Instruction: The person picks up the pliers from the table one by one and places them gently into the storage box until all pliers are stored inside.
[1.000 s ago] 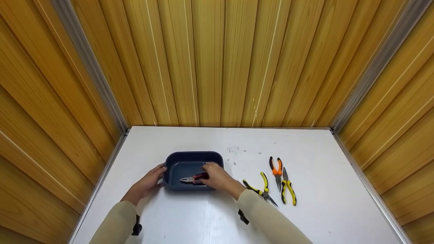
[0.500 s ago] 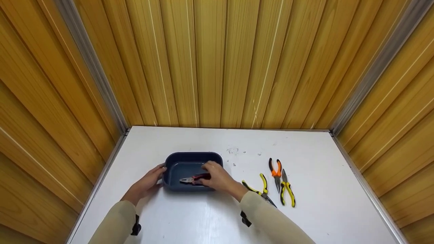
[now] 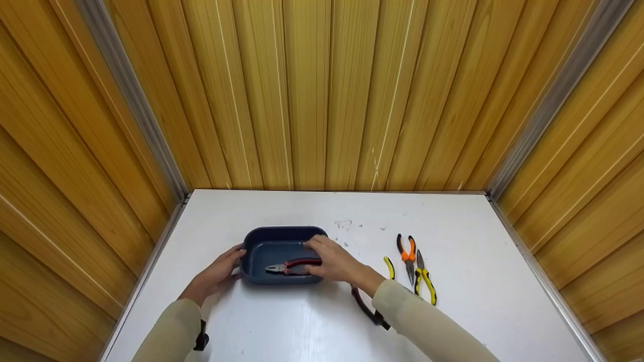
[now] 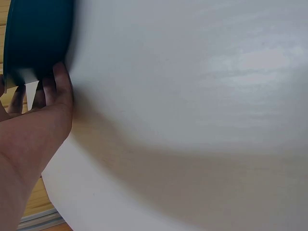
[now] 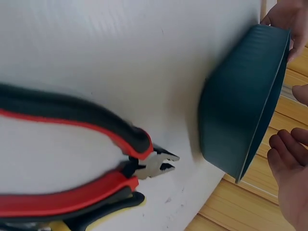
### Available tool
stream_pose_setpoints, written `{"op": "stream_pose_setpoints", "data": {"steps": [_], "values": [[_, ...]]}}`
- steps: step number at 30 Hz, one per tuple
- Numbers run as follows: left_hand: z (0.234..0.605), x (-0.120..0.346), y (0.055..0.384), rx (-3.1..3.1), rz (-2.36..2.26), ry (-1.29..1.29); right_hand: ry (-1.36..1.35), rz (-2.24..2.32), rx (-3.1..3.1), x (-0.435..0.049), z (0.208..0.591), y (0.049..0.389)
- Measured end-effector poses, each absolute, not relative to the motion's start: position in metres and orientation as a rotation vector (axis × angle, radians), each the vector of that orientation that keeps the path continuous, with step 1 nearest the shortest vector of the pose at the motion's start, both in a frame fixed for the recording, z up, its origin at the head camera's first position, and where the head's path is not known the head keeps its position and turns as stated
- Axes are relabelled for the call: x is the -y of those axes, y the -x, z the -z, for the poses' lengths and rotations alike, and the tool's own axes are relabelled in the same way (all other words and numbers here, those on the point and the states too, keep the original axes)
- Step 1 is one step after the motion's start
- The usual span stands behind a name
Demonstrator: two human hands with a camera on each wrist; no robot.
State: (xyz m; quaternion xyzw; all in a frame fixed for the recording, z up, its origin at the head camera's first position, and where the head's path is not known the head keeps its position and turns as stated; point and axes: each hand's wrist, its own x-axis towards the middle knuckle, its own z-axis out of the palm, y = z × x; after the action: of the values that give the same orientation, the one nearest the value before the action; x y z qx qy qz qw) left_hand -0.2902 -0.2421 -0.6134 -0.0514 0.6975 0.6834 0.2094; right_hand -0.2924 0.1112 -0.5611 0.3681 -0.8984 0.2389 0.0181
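My left hand (image 3: 217, 274) holds the left end of a dark blue-green rectangular tub (image 3: 284, 234), thumb at the rim and fingers against its outer side. In the left wrist view those fingers (image 4: 61, 79) press on the tub's wall. Combination pliers (image 3: 289, 265) with red and black handles lie inside the tub, handles toward the right. My right hand (image 3: 336, 259) hovers over the tub's right end, its fingers loose and spread around the handle ends. From the right wrist view, the right hand (image 5: 293, 178) shows relaxed fingers beside the rim, gripping nothing.
Another pair of red-and-black pliers (image 5: 154, 163) lies on the white table, one handle (image 3: 363, 304) showing beside my right sleeve. Yellow-and-black pliers (image 3: 389, 267) are mostly behind my forearm. Farther right are orange-and-black pliers (image 3: 408, 255) and more yellow-and-black pliers (image 3: 425, 286).
My right hand has let go of the pliers in the tub and moved slightly right. Its forearm now covers most of the nearest yellow-handled pliers. The left hand keeps its hold.
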Motion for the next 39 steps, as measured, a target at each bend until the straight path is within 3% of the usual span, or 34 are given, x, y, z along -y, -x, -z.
{"op": "stream_pose_setpoints", "data": {"steps": [39], "values": [[0.614,0.243,0.292,-1.907,-1.933,0.121,-1.254,-0.612,2.716,-0.176,0.548,0.280]]}}
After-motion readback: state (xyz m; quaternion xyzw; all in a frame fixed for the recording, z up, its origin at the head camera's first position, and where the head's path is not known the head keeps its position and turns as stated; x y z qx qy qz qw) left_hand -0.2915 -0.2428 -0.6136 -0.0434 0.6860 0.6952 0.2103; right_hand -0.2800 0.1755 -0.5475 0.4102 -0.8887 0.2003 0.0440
